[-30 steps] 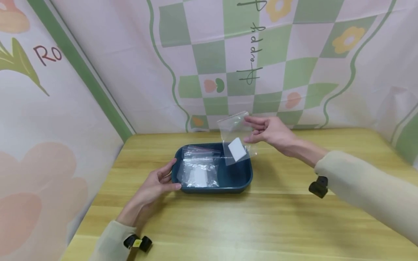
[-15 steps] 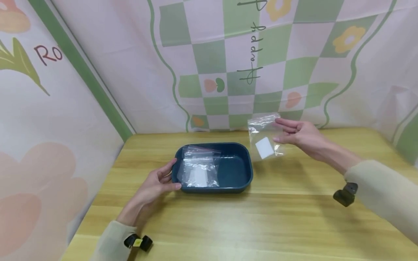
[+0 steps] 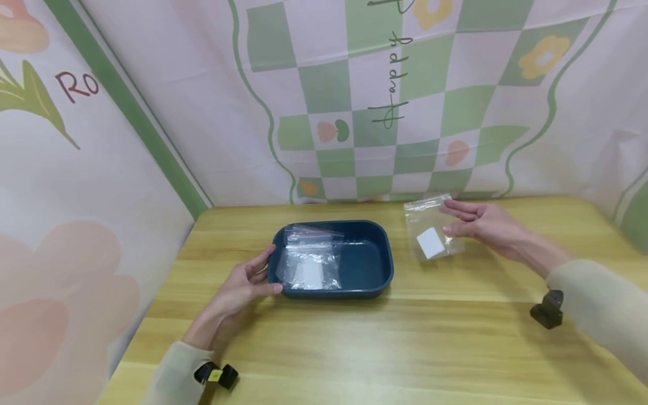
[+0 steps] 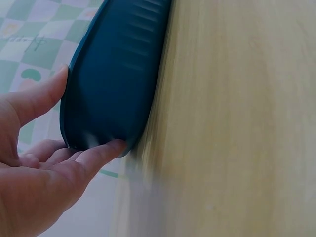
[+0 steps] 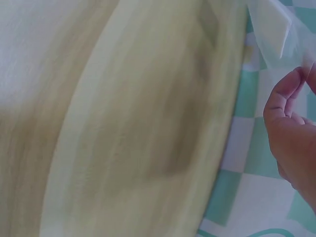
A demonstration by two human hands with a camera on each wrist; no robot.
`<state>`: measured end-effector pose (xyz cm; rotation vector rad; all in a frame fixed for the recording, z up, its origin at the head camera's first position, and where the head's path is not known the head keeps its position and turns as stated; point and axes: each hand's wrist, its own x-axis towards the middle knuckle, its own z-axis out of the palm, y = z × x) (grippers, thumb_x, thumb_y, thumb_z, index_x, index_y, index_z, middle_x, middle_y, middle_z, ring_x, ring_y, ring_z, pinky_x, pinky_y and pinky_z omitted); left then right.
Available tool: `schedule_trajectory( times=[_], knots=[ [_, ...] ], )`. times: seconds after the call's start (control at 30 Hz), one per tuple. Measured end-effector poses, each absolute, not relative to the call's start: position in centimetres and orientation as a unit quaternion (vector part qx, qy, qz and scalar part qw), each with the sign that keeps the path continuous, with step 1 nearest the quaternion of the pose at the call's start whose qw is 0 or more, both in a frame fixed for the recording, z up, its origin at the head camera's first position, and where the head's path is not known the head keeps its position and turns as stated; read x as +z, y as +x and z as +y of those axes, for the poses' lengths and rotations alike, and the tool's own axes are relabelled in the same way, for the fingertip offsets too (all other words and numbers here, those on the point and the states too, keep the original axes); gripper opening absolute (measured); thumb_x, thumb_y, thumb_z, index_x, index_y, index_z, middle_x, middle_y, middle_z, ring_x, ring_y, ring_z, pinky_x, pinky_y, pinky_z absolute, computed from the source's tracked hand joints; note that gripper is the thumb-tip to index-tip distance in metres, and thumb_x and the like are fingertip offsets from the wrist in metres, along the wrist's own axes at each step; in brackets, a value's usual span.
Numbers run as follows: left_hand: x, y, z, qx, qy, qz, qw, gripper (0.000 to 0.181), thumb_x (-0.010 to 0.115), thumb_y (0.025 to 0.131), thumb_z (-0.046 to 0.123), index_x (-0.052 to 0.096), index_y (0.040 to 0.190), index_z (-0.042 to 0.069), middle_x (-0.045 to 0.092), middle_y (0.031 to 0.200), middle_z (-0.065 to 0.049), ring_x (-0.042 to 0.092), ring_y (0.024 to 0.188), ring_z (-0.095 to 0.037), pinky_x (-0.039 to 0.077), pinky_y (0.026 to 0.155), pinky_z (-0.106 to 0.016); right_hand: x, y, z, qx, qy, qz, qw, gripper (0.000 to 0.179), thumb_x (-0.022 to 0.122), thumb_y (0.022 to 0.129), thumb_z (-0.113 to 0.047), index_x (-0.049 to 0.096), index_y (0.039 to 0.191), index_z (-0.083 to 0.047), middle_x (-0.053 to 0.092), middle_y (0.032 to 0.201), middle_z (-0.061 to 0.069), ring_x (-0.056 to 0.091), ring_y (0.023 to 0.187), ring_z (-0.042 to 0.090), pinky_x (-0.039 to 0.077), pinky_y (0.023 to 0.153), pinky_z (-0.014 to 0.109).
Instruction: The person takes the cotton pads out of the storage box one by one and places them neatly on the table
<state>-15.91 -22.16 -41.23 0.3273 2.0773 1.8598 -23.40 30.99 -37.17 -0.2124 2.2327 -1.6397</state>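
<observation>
A dark blue rectangular plastic container (image 3: 365, 263) sits on the table, its left end held by my left hand (image 3: 238, 288). In the left wrist view, thumb and fingers spread around that end of the container (image 4: 111, 84). Clear zip bags (image 3: 311, 256) lie in its left half, with a white piece showing through. To the right of the container, my right hand (image 3: 490, 229) pinches the right side of another clear zip bag (image 3: 416, 222), which hangs slightly tilted. Inside that bag is a white flat block (image 3: 430, 243), also visible as a white block (image 5: 272, 22) in the right wrist view.
The light wooden table (image 3: 344, 354) runs back to a hanging cloth (image 3: 324, 84) with green checks and flowers. Another printed panel (image 3: 55, 225) borders the left side. A dark strap-mounted device sits on each sleeve cuff.
My right hand has carried the zip bag from over the container to the right, then lowered it toward the table. My left hand and the container have stayed put.
</observation>
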Motion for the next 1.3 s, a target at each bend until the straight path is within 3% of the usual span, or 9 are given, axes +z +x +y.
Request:
schedule_trajectory(
  times=[0.3,0.57,0.83,0.93,1.03,1.17,1.3],
  knots=[
    [-41.1,-15.9,-22.2,0.654,0.113,0.728,0.170,0.092,0.075,0.092,-0.007,0.023,0.167,0.004,0.017,0.172,-0.018,0.030,0.151,-0.044,0.042,0.114,-0.038,-38.7,-23.7,30.7,-0.563,-0.073,0.802,0.186,0.083,0.074,0.098,-0.011,0.024,0.163,0.003,0.028,0.168,0.015,0.023,0.154,0.040,0.040,0.112,0.028],
    [-41.1,-16.0,-22.2,0.652,0.110,0.730,0.173,0.095,0.077,0.091,-0.006,0.022,0.167,0.007,0.018,0.172,-0.016,0.030,0.152,-0.042,0.041,0.115,-0.037,-40.1,-24.4,30.4,-0.519,-0.085,0.831,0.179,0.086,0.079,0.093,-0.012,0.029,0.161,0.006,0.030,0.167,0.016,0.027,0.153,0.043,0.022,0.122,0.056],
    [-41.1,-16.1,-22.2,0.649,0.107,0.732,0.176,0.095,0.077,0.090,-0.005,0.023,0.168,0.008,0.018,0.173,-0.015,0.030,0.152,-0.043,0.040,0.116,-0.039,-40.9,-24.8,30.2,-0.479,-0.111,0.855,0.165,0.085,0.082,0.088,-0.008,0.034,0.156,0.012,0.029,0.167,0.022,0.037,0.148,0.047,0.039,0.113,0.040],
    [-41.0,-16.1,-22.2,0.649,0.104,0.733,0.176,0.096,0.078,0.090,-0.005,0.023,0.168,0.008,0.018,0.173,-0.015,0.030,0.152,-0.043,0.040,0.116,-0.039,-41.0,-24.8,30.1,-0.477,-0.112,0.856,0.164,0.090,0.083,0.087,-0.007,0.031,0.158,0.010,0.029,0.166,0.023,0.061,0.129,0.043,0.048,0.106,0.028],
    [-41.0,-16.1,-22.2,0.651,0.103,0.731,0.177,0.096,0.077,0.090,-0.006,0.023,0.168,0.008,0.018,0.173,-0.014,0.030,0.152,-0.043,0.040,0.116,-0.040,-41.1,-24.8,30.0,-0.475,-0.110,0.858,0.160,0.095,0.084,0.085,-0.005,0.027,0.160,0.007,0.032,0.164,0.025,0.073,0.095,0.031,0.057,0.091,0.020],
    [-41.1,-16.1,-22.2,0.654,0.103,0.729,0.177,0.095,0.077,0.090,-0.005,0.023,0.167,0.007,0.017,0.173,-0.013,0.030,0.152,-0.043,0.040,0.116,-0.039,-41.0,-24.8,29.8,-0.450,-0.116,0.874,0.145,0.099,0.087,0.083,-0.007,0.027,0.161,0.005,0.037,0.161,0.025,0.069,0.072,0.018,0.057,0.071,0.022],
    [-41.1,-16.1,-22.2,0.654,0.102,0.728,0.178,0.095,0.077,0.090,-0.005,0.023,0.167,0.007,0.017,0.174,-0.012,0.030,0.152,-0.043,0.040,0.116,-0.039,-40.8,-24.8,29.7,-0.403,-0.124,0.898,0.123,0.100,0.090,0.081,-0.014,0.031,0.161,0.003,0.041,0.159,0.023,0.052,0.057,0.012,0.046,0.052,0.024]
  ],
)
